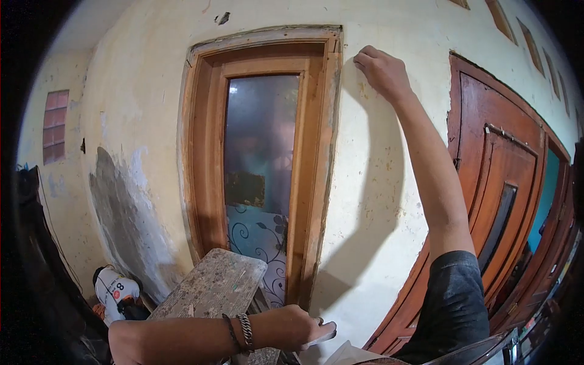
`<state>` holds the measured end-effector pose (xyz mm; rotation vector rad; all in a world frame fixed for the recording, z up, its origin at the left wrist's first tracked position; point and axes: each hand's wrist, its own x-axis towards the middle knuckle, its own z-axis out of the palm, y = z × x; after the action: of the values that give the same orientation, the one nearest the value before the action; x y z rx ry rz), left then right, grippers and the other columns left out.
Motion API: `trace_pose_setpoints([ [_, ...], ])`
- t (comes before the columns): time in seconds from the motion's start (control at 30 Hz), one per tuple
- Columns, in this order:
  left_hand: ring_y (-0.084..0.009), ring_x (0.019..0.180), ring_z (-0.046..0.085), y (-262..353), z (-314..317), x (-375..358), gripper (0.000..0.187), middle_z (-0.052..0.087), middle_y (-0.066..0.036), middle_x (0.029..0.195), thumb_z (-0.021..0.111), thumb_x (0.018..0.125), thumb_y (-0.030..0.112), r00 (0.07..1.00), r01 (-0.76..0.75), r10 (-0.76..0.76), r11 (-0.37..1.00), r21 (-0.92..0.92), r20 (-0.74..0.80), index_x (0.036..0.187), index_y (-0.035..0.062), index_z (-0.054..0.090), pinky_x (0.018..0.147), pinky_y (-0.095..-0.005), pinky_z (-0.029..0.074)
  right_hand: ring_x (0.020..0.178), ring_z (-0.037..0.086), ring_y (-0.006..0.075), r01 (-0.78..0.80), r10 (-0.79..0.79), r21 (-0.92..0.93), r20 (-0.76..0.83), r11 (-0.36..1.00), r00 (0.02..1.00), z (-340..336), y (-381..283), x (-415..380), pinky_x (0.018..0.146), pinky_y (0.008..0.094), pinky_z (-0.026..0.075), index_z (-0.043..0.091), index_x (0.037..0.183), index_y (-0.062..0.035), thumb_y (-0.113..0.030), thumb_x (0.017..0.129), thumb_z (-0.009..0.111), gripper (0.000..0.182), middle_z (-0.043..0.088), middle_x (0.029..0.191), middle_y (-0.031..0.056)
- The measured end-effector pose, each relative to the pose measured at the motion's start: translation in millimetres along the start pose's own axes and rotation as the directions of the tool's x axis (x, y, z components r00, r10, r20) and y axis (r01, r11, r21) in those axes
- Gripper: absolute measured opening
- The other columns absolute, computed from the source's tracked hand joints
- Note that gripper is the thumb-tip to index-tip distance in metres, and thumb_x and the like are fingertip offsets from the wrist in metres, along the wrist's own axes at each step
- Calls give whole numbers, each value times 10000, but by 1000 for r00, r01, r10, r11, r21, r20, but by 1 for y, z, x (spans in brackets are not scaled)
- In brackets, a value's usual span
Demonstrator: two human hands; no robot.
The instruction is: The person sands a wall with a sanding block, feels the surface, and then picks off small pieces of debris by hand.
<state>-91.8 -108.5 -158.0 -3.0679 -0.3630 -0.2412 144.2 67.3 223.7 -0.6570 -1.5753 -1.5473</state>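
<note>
My right hand (383,70) is raised against the cream wall (380,140), just right of the door frame's upper corner. Its fingers are curled together at the wall surface, and anything inside them is hidden. My left hand (298,328) is low in front of me, closed, with a ring on a finger and bracelets at the wrist. A small grey, dark-edged piece shows at its fingertips; I cannot tell what it is. Below and right of that hand is a white, paper-like sheet (350,354). The wooden door frame (331,121) surrounds a door with a patterned glass panel (261,140).
A paint-spattered wooden plank (213,283) stands before the door. At lower left a person (115,295) in a white shirt is crouched by the wall. A grey bare patch (118,201) marks the left wall. To the right is a reddish-brown door (496,128).
</note>
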Motion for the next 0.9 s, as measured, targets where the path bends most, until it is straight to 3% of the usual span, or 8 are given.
trace_pose_setpoints([
  [0.03, -304, 617, 691, 0, 1, 0, 466, 643, -156, 726, 621, 820, 116, 1000, 1, -1, 1000, -2, -3, 1256, -24, 532, 534, -391, 553, 918, 667, 210, 3, -3, 2, 1, 1000, 1000, -3, 0, 3, 720, 349, 552, 675, 939, -136, -161, 910, 610, 75, 656, 964, -13],
  [0.1, -291, 597, 684, -1, 0, 0, 452, 637, -147, 710, 604, 832, 111, 1000, -12, 13, 999, 30, -17, 1258, -24, 531, 519, -392, 545, 884, 662, 220, 208, -198, -153, 77, 966, 977, -8, 3, 11, 700, 350, 555, 644, 892, -103, -105, 872, 605, 44, 623, 926, 18],
  [0.2, -285, 593, 680, 1, -3, -1, 440, 627, -134, 693, 604, 836, 105, 1000, 5, -5, 1000, 23, -3, 1253, -19, 534, 524, -392, 545, 849, 657, 218, 334, -296, -255, 175, 907, 939, -8, 3, 20, 693, 354, 557, 612, 853, -90, -69, 839, 599, 28, 585, 911, 36],
  [0.4, -274, 603, 684, -3, 4, -1, 364, 615, -107, 673, 607, 852, 111, 1000, 4, -4, 999, 35, -1, 1188, 5, 517, 527, -386, 547, 850, 662, 195, 524, -488, -296, 191, 799, 852, -1, 12, 22, 717, 348, 566, 588, 903, -62, -76, 849, 596, 57, 554, 969, 52],
  [0.53, -270, 604, 686, 0, -3, 0, 313, 615, -103, 671, 603, 858, 105, 999, 43, -43, 999, 8, 31, 1143, 18, 507, 528, -382, 550, 847, 659, 195, 503, -432, -291, 277, 814, 858, 2, 11, 24, 718, 352, 566, 572, 931, -51, -77, 855, 595, 84, 547, 981, 59],
  [0.83, -260, 603, 688, 0, -5, -1, 289, 615, -99, 655, 594, 860, 102, 1000, 24, -25, 998, 57, 2, 1125, 14, 521, 522, -377, 550, 837, 653, 238, 426, -408, -164, 132, 890, 903, 2, 18, 16, 693, 374, 563, 548, 947, -35, -49, 866, 561, 83, 538, 973, 85],
  [0.9, -259, 595, 686, -1, -3, -1, 325, 623, -106, 658, 593, 861, 105, 1000, 12, -12, 998, 66, -1, 1164, 5, 531, 517, -376, 549, 867, 662, 240, 301, -291, -76, 117, 951, 949, -3, 19, 10, 698, 372, 567, 569, 1012, -42, -67, 877, 573, 138, 576, 1042, 63],
])
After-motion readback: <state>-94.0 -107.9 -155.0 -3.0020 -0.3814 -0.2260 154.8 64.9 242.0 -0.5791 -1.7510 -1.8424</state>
